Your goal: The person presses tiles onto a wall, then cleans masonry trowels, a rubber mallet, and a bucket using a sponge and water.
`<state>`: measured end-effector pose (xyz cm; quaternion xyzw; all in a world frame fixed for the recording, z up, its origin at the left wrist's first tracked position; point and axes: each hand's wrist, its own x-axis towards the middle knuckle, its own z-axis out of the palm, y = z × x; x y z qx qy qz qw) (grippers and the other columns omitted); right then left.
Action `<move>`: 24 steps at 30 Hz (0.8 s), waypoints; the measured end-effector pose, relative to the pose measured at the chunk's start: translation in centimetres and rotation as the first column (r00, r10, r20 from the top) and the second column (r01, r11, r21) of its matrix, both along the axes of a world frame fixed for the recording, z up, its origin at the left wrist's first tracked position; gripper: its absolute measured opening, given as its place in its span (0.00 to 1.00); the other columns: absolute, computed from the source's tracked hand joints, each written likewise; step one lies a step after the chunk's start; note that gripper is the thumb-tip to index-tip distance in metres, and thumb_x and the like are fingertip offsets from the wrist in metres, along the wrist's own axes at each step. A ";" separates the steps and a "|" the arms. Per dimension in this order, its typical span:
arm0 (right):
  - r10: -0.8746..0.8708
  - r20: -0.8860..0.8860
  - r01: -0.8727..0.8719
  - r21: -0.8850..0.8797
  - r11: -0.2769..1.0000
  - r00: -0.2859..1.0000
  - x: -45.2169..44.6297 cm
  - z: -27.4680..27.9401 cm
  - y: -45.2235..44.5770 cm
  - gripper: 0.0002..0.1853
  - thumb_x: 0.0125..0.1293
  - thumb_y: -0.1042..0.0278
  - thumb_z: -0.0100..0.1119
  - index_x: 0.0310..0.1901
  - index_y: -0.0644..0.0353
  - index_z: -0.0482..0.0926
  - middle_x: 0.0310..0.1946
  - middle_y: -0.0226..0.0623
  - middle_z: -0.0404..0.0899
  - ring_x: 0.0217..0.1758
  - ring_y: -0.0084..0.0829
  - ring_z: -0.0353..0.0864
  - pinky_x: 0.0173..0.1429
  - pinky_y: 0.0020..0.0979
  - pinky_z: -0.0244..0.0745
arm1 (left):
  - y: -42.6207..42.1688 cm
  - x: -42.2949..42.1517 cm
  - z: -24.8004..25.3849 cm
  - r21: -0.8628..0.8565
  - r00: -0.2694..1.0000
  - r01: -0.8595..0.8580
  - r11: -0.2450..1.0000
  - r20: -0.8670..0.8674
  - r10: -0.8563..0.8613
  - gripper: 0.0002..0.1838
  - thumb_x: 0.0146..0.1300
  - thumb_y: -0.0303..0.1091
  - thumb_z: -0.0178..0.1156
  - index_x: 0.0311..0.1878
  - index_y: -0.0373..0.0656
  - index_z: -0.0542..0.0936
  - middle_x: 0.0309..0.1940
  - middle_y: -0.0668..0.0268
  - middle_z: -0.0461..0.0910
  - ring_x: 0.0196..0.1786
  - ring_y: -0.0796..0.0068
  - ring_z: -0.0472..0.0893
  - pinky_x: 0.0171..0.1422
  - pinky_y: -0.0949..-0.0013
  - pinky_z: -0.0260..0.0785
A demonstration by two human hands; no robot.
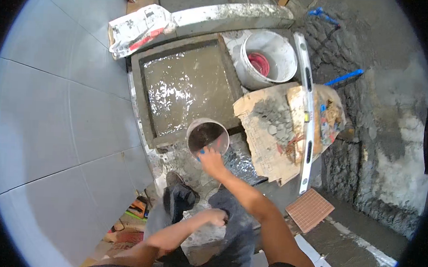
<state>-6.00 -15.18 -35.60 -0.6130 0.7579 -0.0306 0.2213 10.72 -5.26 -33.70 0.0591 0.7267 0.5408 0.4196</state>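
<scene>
A small round bucket [208, 128] with dark contents stands in front of the person, by the near edge of a square basin [140, 89] holding grey-brown liquid. My right hand [212, 163] reaches over the bucket's near rim, its fingers closed round something small and blue [201, 153], partly hidden. Lower down, my left hand [214, 217] is at the inner side of a grey-trousered knee, fingers curled; a small dark spot shows at its fingertips, too unclear to name.
A white bucket [284, 55] with a red container [258, 64] inside stands at the basin's right. A long level [309, 137] lies over torn paper [256, 149] bearing rubble. Also visible are a crumpled bag [137, 30], a pinkish tile [310, 210] and tools [138, 206].
</scene>
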 end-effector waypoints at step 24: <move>-0.301 0.003 0.284 0.326 0.902 0.954 10.8 -3.8 6.3 0.16 0.62 0.69 0.61 0.53 0.53 0.79 0.52 0.46 0.77 0.55 0.49 0.80 0.51 0.46 0.83 | 3.7 15.6 19.9 -0.798 0.358 -0.295 0.526 0.418 0.835 0.58 0.54 0.50 0.69 0.81 0.44 0.44 0.61 0.41 0.65 0.61 0.36 0.73 0.63 0.43 0.70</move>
